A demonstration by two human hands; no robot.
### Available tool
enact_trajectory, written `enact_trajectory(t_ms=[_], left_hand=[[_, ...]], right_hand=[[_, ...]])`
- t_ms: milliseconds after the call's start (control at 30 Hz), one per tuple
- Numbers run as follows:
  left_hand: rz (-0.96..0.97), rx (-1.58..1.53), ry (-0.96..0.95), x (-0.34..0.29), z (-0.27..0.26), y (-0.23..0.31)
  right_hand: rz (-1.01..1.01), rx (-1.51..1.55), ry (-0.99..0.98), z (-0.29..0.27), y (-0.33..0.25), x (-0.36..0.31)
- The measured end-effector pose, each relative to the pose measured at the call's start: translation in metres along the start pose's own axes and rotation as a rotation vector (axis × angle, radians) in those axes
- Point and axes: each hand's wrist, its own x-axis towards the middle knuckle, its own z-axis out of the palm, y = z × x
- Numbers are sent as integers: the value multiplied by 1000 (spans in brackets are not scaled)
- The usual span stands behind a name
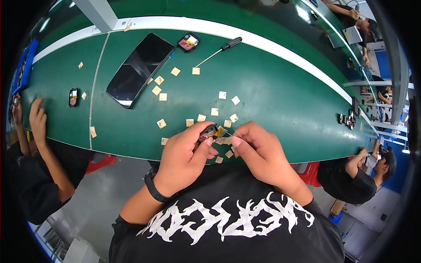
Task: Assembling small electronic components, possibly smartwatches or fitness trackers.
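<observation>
Left hand (183, 148) grips a black device (208, 133), right hand (259, 149) pinches something thin (237, 132) — white lettering (206, 215) on the shirt (210, 253) below!

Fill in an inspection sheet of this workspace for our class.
Surface: smooth green tabletop, white strip along its far edge.
Job's things: small black-cased device with red and yellow parts; thin pale item, kind unclear.
Clutter: scattered cream square pieces; black-handled metal screwdriver; large black rectangular screen.
Hands: left hand holds the device; right hand pinches the thin item.
Cables: nothing clearly seen.
Surroundings: black-clad co-worker at left, another at right.
</observation>
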Motion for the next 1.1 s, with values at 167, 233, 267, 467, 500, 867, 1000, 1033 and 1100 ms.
enact_trajectory(t_ms=[167,233,267,467,500,867,1000,1033,1100], left_hand=[[48,44,16,0,2,-3],[65,58,27,0,3,-3],[60,51,40,-1,4,-3],[28,-65,70,1,1,-7],[31,-69,65,1,1,-6],[91,-55,53,1,-2,-5],[31,-160,25,2,-3,0],[29,-160,27,2,-3,0],[10,-145,36,1,-2,1]], right_hand=[[194,266,-34,5,-4,10],[296,318,-53,6,-5,13],[296,317,-56,6,-6,13],[368,445,-115,8,-9,13],[383,451,-120,10,-9,14],[473,609,-99,20,-5,24],[421,635,-51,23,-5,23],[411,629,-35,23,-5,23],[392,557,-29,24,-4,22]])
